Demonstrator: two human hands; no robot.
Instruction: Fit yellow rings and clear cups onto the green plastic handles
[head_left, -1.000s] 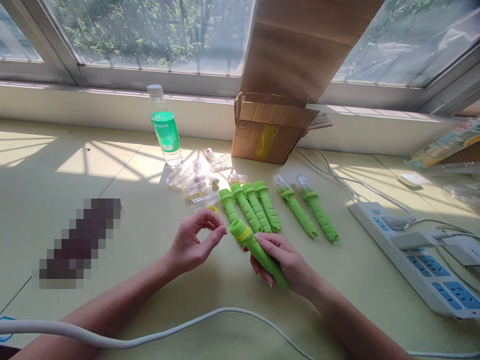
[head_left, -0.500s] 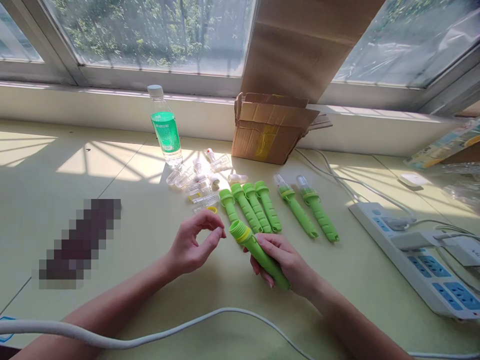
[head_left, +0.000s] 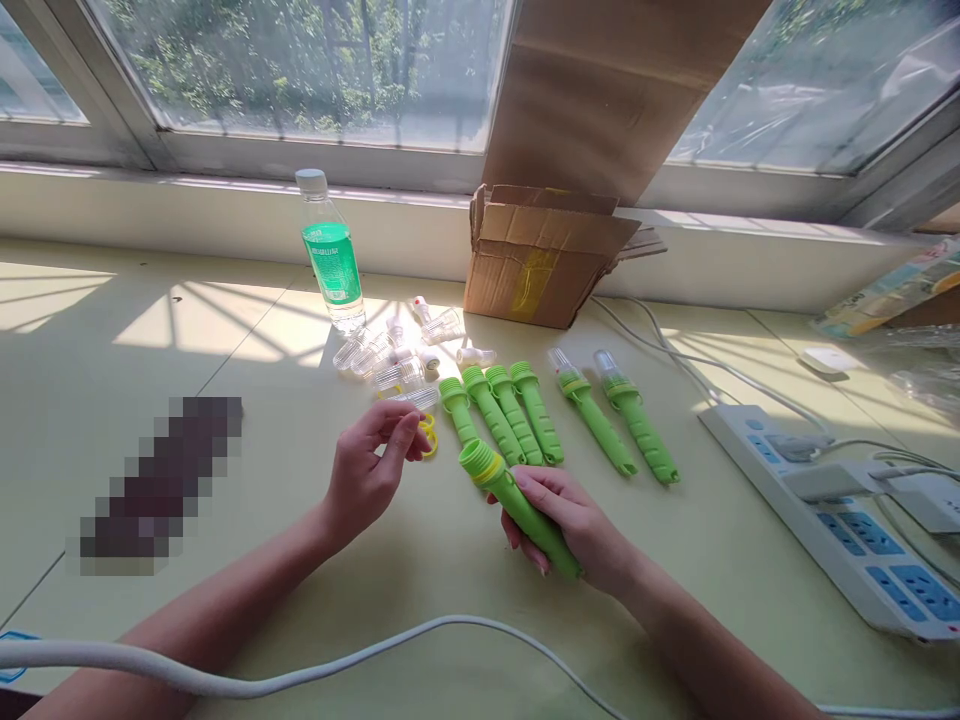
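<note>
My right hand (head_left: 574, 522) grips a green plastic handle (head_left: 525, 510) low on the table, its threaded end pointing up-left with a yellow ring (head_left: 489, 469) around the neck. My left hand (head_left: 367, 470) is to its left, with thumb and fingertips brought together at small yellow rings (head_left: 429, 434) beside a clear cap (head_left: 417, 398). Whether the fingers hold a ring is not clear. Just beyond lie several bare green handles (head_left: 501, 412) in a row. Right of them are two handles fitted with clear caps (head_left: 616, 416).
A heap of clear caps (head_left: 390, 358) lies in front of a water bottle (head_left: 332, 256). An open cardboard box (head_left: 541, 252) stands at the windowsill. A power strip (head_left: 832, 515) with plugs sits at the right, and a white cable (head_left: 300, 672) crosses the near edge. A pixelated patch (head_left: 161, 482) is at left.
My left hand has moved up and away from the held handle's end to the yellow rings, its fingers closing together. My right hand and the handle have stayed put.
</note>
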